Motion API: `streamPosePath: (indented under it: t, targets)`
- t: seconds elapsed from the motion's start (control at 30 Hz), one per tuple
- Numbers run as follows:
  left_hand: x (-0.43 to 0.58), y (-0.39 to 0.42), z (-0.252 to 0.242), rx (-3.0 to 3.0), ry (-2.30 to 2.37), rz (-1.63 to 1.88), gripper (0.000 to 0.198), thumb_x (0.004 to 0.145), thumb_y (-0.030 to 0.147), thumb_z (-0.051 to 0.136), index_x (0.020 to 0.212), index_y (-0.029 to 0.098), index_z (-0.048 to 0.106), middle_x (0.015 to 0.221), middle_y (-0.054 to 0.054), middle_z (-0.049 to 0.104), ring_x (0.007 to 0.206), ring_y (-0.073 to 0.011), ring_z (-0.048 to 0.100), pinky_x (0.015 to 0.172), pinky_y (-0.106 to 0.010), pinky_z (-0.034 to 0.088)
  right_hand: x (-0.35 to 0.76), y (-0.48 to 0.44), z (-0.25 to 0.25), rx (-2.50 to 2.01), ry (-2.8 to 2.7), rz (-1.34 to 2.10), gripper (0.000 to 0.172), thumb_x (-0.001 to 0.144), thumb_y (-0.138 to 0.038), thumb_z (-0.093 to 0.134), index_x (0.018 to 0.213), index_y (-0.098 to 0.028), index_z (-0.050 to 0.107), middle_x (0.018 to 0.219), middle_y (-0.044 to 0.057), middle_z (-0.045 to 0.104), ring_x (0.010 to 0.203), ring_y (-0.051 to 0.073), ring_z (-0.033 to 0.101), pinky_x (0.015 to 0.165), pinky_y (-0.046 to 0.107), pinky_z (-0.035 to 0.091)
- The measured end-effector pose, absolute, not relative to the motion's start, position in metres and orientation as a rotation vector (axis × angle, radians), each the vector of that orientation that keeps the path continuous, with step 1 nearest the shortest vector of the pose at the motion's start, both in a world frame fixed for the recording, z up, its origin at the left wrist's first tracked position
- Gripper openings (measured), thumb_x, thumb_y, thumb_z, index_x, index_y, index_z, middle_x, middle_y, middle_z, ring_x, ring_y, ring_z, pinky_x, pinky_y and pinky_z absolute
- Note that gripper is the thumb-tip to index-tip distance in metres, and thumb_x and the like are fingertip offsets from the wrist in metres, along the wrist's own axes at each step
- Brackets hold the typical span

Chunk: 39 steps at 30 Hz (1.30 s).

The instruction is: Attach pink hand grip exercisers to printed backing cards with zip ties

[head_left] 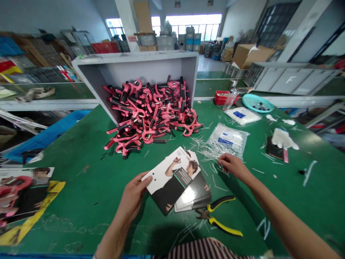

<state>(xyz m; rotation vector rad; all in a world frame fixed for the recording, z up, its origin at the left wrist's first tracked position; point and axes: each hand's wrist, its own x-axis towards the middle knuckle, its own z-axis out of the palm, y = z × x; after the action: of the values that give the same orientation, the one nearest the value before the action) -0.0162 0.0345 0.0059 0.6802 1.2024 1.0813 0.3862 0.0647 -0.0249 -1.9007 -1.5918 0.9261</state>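
My left hand [135, 194] grips the edge of a printed card [169, 180] with small punched holes, thumb on top. Under and beside it lies a stack of similar cards [195, 190]. My right hand [231, 165] is closed at the near side of a pile of thin white cable ties [215, 153]; whether a tie is between the fingers is too small to tell. Diagonal cutters [207, 214] with yellow-and-black handles lie spread on the green table below the stack. Beyond the cards, pink-and-black hand grip exercisers [151, 115] spill from a tipped grey crate [137, 55].
Clear bags [229, 138] of ties, a red tray [225, 97] and a turquoise dish [258, 103] stand at the back right. A white glove [284, 138] lies farther right. At the left edge sits a carded pink grip [16, 194] near yellow tape [35, 212].
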Motion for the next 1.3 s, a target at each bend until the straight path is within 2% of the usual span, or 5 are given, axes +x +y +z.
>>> streamPosePath:
  t: [0.37,0.67,0.87,1.13,1.3]
  targets:
    - [-0.001,0.028,0.006,0.749,1.092,1.159,0.039,0.074,0.036,0.077,0.105,0.013,0.071,0.096,-0.008,0.075,0.08,-0.017,0.067,0.075,-0.026,0.05,0.362,0.079,0.002,-1.777,-1.545,0.745,0.027,0.089,-0.046,0.051,0.085,-0.02,0.058,0.051,-0.002,0.059,0.047,0.016,0.057,0.053,0.029,0.045]
    - [0.011,0.031,0.014,0.989,1.098,1.043,0.033,0.08,0.039,0.069,0.1,0.013,0.074,0.085,-0.005,0.074,0.072,-0.0145,0.063,0.067,-0.022,0.045,0.252,0.051,0.054,-1.099,-1.445,1.117,0.016,0.093,-0.038,0.057,0.094,-0.022,0.059,0.073,0.001,0.07,0.066,0.016,0.069,0.067,0.03,0.057]
    - [0.011,0.031,0.011,1.008,1.105,1.04,0.032,0.08,0.039,0.068,0.098,0.013,0.073,0.084,-0.005,0.072,0.071,-0.0144,0.06,0.065,-0.022,0.044,0.217,0.026,0.041,-1.107,-1.607,0.821,0.011,0.096,-0.03,0.053,0.103,-0.022,0.058,0.101,0.006,0.071,0.081,0.018,0.072,0.071,0.032,0.06]
    - [0.011,0.032,0.012,1.081,1.098,1.049,0.034,0.082,0.039,0.066,0.103,0.013,0.072,0.088,-0.006,0.071,0.074,-0.0158,0.06,0.066,-0.023,0.045,0.207,0.029,0.028,-1.036,-1.836,0.65,0.014,0.098,-0.021,0.049,0.108,-0.024,0.058,0.097,0.004,0.072,0.09,0.018,0.07,0.081,0.031,0.056]
    - [0.011,0.034,0.011,1.094,1.109,1.035,0.033,0.082,0.039,0.067,0.102,0.013,0.073,0.087,-0.006,0.071,0.073,-0.0152,0.06,0.065,-0.023,0.044,0.212,0.024,0.034,-0.898,-1.878,0.312,0.025,0.092,-0.01,0.053,0.113,-0.023,0.057,0.102,0.005,0.071,0.103,0.019,0.066,0.09,0.034,0.052]
